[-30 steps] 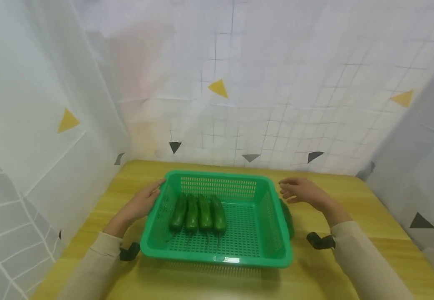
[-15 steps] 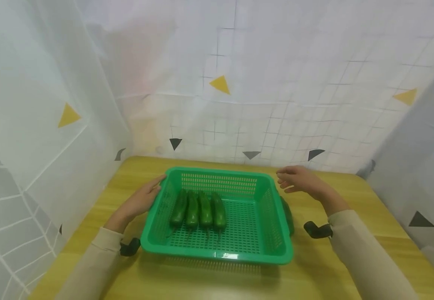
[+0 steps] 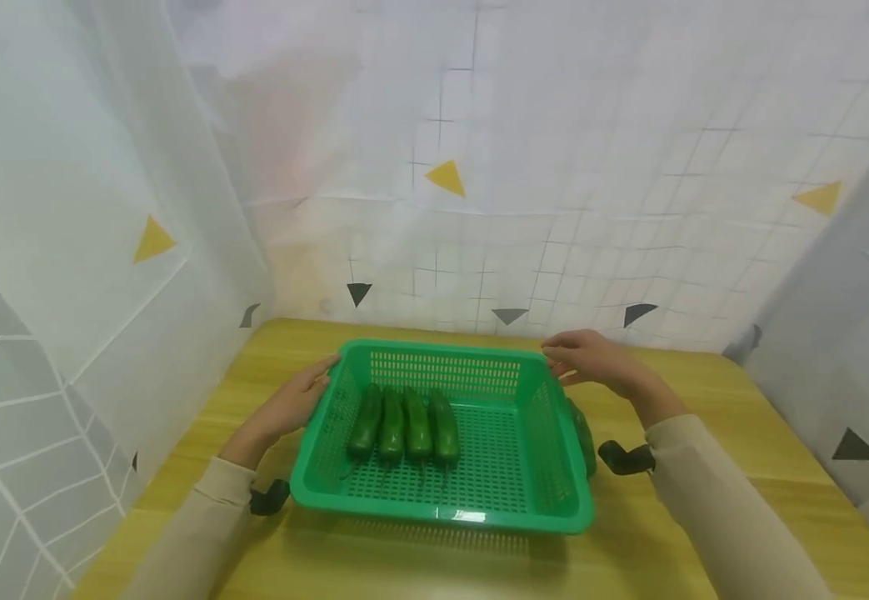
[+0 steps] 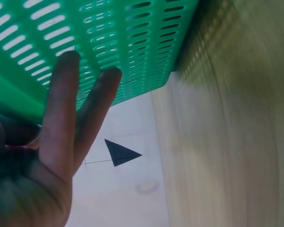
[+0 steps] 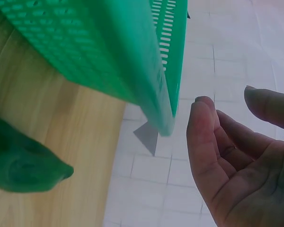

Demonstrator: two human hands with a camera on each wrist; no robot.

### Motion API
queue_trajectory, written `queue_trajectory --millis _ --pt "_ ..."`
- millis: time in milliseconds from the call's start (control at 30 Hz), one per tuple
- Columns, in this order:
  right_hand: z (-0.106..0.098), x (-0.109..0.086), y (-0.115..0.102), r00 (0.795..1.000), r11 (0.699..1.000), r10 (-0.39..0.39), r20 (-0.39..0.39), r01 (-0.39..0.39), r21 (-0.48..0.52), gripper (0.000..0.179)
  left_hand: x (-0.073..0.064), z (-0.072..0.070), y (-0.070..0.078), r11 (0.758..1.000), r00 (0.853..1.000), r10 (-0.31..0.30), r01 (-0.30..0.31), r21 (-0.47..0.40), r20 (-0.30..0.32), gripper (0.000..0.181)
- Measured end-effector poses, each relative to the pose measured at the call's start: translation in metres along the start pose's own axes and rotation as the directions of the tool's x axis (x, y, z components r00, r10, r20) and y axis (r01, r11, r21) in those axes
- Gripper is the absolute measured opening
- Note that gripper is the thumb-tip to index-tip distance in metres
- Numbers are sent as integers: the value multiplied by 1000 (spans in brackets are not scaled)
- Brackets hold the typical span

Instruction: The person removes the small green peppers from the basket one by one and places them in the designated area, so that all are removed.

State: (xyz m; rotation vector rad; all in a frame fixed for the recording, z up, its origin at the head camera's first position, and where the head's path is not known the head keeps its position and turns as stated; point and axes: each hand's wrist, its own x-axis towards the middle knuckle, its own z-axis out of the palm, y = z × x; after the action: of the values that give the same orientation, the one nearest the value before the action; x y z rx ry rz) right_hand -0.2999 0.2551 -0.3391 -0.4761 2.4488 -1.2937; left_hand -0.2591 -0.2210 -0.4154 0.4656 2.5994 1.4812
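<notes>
In the head view a green plastic basket [image 3: 441, 518] stands on the wooden table, slightly turned. Several long green peppers [image 3: 445, 433] lie side by side in its left half, stems toward the near side. My left hand [image 3: 295, 404] is at the basket's left side near the far corner; in the left wrist view two straight fingers [image 4: 59, 118] lie against the slotted wall. My right hand [image 3: 591, 362] hovers by the far right corner. The right wrist view shows its fingers [image 5: 203, 142] loosely bent, holding nothing, apart from the rim.
Another green pepper [image 3: 582, 437] lies on the table just outside the basket's right wall, partly hidden by it. White sheeting [image 3: 554, 167] with yellow and dark triangles rises behind the table and at both sides. Wood surface [image 3: 719, 433] extends to the right.
My right hand has moved left, closer to the basket's far right corner. The left hand stays at the left side. The basket and peppers lie as before; the head view shifts slightly.
</notes>
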Motion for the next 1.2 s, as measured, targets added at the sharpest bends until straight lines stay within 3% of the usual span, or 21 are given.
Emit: queue_trajectory --millis 433,867,1200 --pt "19 16 -13 999 1000 11 45 -11 -11 53 -3 -2 2 1000 1000 -25 25 3 8 52" --pt "32 35 -23 996 998 25 86 -20 -56 51 -2 -4 0 1000 1000 -17 17 26 4 52" --pt "48 48 -28 994 999 28 107 -24 -42 47 3 -1 -4 1000 1000 1 -1 -5 2 51"
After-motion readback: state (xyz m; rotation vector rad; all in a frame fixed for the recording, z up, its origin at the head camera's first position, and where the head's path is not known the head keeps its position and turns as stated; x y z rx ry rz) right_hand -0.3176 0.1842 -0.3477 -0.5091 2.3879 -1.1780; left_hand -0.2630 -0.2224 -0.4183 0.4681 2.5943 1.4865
